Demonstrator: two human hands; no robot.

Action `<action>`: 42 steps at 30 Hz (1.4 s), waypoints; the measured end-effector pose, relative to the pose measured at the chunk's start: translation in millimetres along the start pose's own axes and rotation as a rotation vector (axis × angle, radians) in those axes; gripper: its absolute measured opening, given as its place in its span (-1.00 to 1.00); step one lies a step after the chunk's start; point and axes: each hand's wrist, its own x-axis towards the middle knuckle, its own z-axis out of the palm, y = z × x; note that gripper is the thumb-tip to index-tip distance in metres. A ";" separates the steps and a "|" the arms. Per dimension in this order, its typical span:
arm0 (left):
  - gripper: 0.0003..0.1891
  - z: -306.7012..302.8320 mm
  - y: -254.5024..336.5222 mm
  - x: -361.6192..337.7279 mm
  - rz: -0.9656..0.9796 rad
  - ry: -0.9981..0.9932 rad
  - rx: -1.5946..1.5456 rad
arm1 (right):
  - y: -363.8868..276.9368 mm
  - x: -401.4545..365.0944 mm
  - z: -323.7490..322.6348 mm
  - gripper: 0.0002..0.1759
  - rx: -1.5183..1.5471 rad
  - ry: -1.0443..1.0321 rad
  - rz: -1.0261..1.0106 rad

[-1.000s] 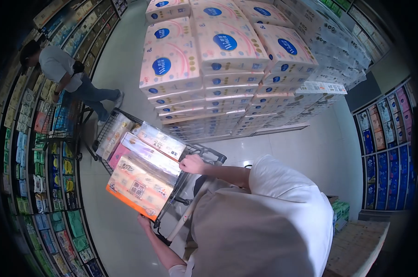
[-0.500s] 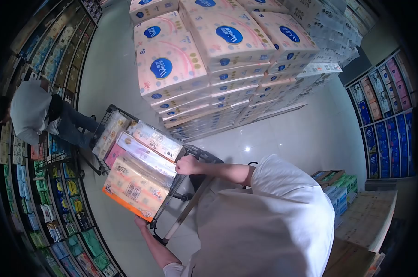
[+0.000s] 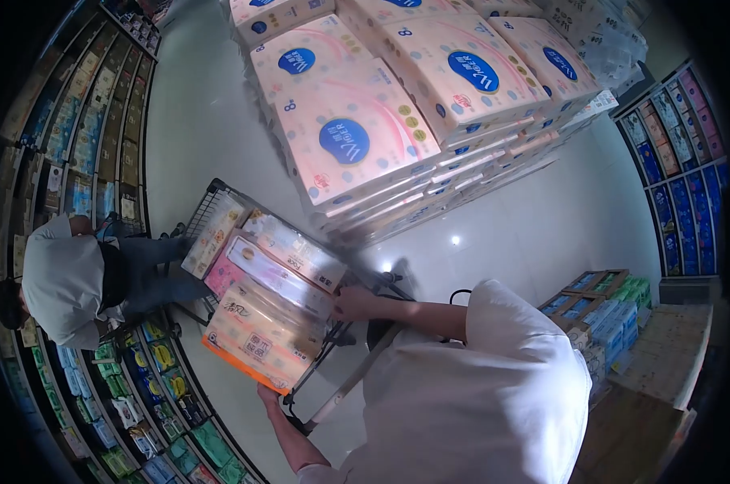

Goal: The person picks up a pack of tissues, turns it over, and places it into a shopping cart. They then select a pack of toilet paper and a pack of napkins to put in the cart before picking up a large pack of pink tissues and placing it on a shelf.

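Observation:
A shopping cart in front of me is loaded with plastic-wrapped tissue packs. The nearest is a peach tissue pack with an orange edge, lying on top. Beside it are a white and lilac pack and a cream pack. My left hand is at the lower corner of the orange-edged pack, its fingers mostly hidden beneath the edge. My right hand is closed at the near end of the cart, against the ends of the packs; what it grips is hidden.
A tall stack of pink tissue packs stands close beyond the cart. At left, a person in a white shirt bends near the stocked shelves. Cartons stand at my right, with more shelves behind.
The pink stack appears larger and nearer, and the view has shifted. The person at left appears lower in view. My hands stay at the cart and its packs.

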 end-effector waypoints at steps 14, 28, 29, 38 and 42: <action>-0.67 27.0 142.8 71.6 0.159 0.056 0.306 | -19.7 92.5 9.3 -0.63 0.067 0.099 0.087; -0.57 -6.7 244.5 234.7 0.492 -0.342 1.147 | -53.5 195.3 -13.7 -0.64 -0.016 0.111 0.155; -0.53 -12.5 238.2 273.5 0.394 -0.367 1.028 | -51.0 203.3 -14.0 -0.64 -0.039 0.133 0.170; -0.51 55.9 336.1 271.6 0.389 -0.167 0.948 | -41.4 268.3 -33.0 -0.73 -0.095 0.337 0.094; -0.54 66.6 367.6 285.8 0.478 -0.184 1.087 | -39.3 292.1 -43.8 -0.75 -0.063 0.404 0.048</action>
